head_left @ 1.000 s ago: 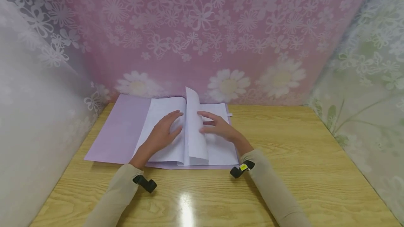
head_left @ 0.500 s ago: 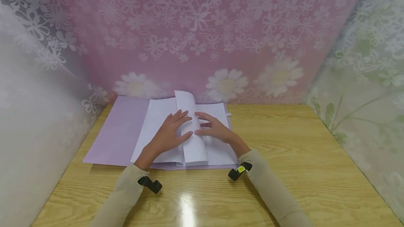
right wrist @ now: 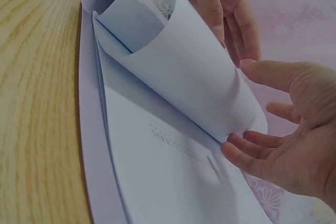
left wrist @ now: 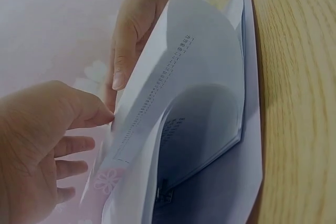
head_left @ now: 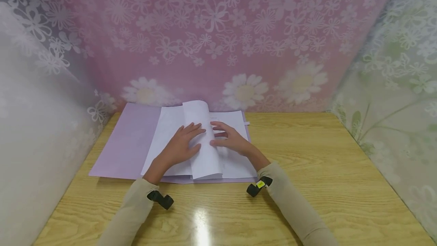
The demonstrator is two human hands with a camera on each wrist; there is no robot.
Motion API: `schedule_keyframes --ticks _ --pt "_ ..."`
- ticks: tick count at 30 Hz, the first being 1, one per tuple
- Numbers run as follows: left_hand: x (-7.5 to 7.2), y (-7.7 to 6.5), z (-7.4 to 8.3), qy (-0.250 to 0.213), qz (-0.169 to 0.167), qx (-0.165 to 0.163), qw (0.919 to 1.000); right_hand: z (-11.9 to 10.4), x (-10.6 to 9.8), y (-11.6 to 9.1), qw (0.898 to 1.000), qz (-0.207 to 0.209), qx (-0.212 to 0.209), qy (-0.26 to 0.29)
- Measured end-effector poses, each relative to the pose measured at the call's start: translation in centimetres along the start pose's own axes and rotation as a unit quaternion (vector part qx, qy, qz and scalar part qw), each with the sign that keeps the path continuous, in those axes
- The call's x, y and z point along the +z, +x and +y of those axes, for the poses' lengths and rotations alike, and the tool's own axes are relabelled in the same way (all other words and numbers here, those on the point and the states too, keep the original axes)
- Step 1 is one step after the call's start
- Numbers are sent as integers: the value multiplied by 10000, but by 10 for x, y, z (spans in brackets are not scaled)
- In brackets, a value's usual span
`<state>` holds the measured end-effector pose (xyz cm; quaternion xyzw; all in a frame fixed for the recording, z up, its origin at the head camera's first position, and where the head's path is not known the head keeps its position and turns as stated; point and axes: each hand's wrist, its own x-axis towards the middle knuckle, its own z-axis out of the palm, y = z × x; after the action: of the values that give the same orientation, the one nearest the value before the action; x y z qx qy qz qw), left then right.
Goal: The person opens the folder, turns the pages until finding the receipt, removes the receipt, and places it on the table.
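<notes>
A lilac folder (head_left: 126,143) lies spread out on the table, with white sheets inside. Midway across it, one or more sheets form a curled page (head_left: 206,160), bowed up from the stack and leaning left. My left hand (head_left: 179,143) is over the left sheets, fingers extended, thumb at the curl. In the left wrist view, that thumb tip touches the curled page (left wrist: 157,72), which bears printed rows. From the other side, my right hand (head_left: 233,139) touches the curl with slightly bent fingertips. The right wrist view shows those fingers (right wrist: 249,148) against the curled page (right wrist: 184,61), not wrapped round it.
The wooden table (head_left: 307,151) extends right and in front of the folder. A pink flowered backdrop (head_left: 211,48) rises right behind it, with pale flowered sheets at both sides. A small white tab (head_left: 247,123) sticks out from the folder's right edge.
The curled page has tipped from nearly upright over to the left. My left hand has moved slightly right onto it; the right hand has followed a little to the left.
</notes>
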<state>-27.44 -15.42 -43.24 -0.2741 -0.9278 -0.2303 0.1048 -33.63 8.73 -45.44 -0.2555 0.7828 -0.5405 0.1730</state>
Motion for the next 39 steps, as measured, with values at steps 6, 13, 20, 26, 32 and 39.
schedule_keyframes --ticks 6,13,20,26,32,39 --pt "0 0 -2 -173 -287 -157 9993 -3 3 0 9999 108 -13 58" --pt "2 -1 -4 -299 -469 -425 9975 -3 5 1 9998 70 -77 141" --pt "2 -1 -3 -156 -610 -530 9966 -3 7 1 9997 10 -184 150" --pt "2 -2 -4 -72 -808 -534 9953 -5 7 1 9996 -16 -207 165" --pt "1 -3 -4 -52 -953 -551 9939 -3 6 1 9995 -72 -300 12" --pt "-1 -4 -4 -119 -1092 -506 9927 -1 5 0 9995 -51 -307 -56"
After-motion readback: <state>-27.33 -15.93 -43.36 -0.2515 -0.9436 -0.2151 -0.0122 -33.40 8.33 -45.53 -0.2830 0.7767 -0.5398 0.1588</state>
